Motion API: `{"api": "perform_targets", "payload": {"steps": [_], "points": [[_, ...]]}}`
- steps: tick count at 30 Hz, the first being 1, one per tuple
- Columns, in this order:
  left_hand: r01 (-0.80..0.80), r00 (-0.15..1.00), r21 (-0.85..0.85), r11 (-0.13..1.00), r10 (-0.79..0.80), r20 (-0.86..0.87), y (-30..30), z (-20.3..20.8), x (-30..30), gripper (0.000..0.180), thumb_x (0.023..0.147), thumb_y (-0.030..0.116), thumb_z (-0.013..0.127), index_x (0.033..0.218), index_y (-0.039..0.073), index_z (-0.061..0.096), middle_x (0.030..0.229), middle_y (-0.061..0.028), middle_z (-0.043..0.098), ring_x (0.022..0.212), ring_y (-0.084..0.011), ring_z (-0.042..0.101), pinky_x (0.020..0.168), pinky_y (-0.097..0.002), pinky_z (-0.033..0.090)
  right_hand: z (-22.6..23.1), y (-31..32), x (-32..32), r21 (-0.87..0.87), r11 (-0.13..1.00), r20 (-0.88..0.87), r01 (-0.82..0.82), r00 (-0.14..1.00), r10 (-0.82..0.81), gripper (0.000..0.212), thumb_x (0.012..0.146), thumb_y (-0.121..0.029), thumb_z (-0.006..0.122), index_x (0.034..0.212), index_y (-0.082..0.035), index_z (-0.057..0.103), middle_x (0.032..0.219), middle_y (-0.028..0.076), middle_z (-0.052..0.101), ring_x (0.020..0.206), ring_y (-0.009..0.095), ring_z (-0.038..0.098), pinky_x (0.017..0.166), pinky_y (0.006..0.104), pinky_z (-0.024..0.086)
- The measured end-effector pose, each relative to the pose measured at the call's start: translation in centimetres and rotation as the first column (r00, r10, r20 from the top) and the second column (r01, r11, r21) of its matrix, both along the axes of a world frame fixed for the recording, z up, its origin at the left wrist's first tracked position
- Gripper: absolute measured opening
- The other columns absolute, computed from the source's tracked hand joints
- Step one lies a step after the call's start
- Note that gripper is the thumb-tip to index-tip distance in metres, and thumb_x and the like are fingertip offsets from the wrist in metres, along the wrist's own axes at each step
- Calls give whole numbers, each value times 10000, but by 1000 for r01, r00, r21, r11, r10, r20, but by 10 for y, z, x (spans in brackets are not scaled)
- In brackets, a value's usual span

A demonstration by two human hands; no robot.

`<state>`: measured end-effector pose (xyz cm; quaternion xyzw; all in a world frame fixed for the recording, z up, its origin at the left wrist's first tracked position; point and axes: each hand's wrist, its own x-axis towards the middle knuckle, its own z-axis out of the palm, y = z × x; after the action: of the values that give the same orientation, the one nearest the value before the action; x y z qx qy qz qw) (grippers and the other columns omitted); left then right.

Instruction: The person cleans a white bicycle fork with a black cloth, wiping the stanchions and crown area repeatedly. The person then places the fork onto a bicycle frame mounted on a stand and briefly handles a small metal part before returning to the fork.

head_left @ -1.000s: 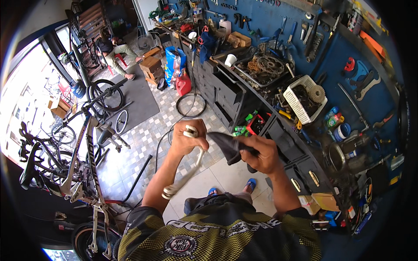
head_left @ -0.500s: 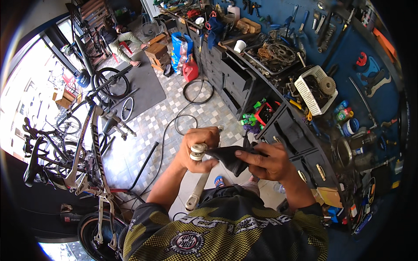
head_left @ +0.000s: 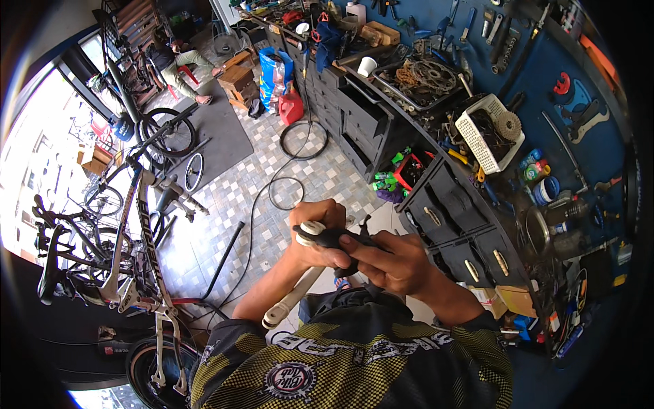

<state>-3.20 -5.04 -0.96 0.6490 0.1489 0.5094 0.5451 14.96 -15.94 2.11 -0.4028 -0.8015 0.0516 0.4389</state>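
Observation:
My left hand (head_left: pixel 319 215) is closed round a white bike suspension link (head_left: pixel 294 300), a long bar with round pivot ends. Its lower end slants down toward my shirt, and the round upper end shows above my left thumb. Pinched in my right hand (head_left: pixel 402 264) is a black cloth (head_left: pixel 337 236), which lies against that upper pivot end. The two hands almost meet in front of my chest. Part of the cloth is hidden beneath my right fingers.
On my left stands a white and black bike frame (head_left: pixel 139 238). Dark drawer cabinets (head_left: pixel 470 232) line the right, with a white basket of parts (head_left: pixel 477 136) on top. A black hose (head_left: pixel 253 211) loops over the tiled floor. Farther back, a person (head_left: pixel 178 71) sits near a red canister (head_left: pixel 291 108).
My right hand has moved left with the cloth, which now covers part of the pivot end. The link's lower end has swung to the left.

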Motion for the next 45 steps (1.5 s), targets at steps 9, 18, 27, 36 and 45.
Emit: {"api": "perform_targets", "payload": {"steps": [9,18,27,36,45], "points": [[60,991,-54,997,-53,122,1,7,1,855,632,775,871,638,99,347,563,20,392,498,-139,385,480,-308,333,22,-4,-6,-30,998,170,63,984,-57,577,850,-166,772,1417,-202,671,762,10,596,535,154,610,468,317,515],[59,986,233,971,-93,139,1,-6,15,810,638,729,906,624,90,409,550,-21,455,468,-175,452,447,-309,327,18,-27,24,-146,989,228,38,974,-3,617,748,-101,809,1354,-186,723,661,-5,500,486,158,547,443,336,475],[42,922,279,959,-145,360,25,39,-23,776,606,750,879,790,86,522,608,23,490,492,-117,413,489,-317,323,-1,-38,55,-188,953,92,236,971,-222,597,753,-100,786,1332,-239,738,617,16,508,486,195,546,460,363,468],[150,902,361,920,-277,332,19,48,-7,805,538,762,895,738,88,504,596,16,467,487,-122,387,465,-303,298,59,-26,37,27,1000,206,11,978,-17,631,731,-159,829,1351,-231,732,626,-13,448,459,139,469,418,321,392],[35,988,345,938,-85,132,8,42,-13,849,541,779,909,661,96,417,560,3,439,472,-152,395,460,-304,327,75,-21,14,28,1000,292,7,956,-15,614,728,-100,815,1331,-195,740,679,-3,513,474,147,531,433,317,449]]}}
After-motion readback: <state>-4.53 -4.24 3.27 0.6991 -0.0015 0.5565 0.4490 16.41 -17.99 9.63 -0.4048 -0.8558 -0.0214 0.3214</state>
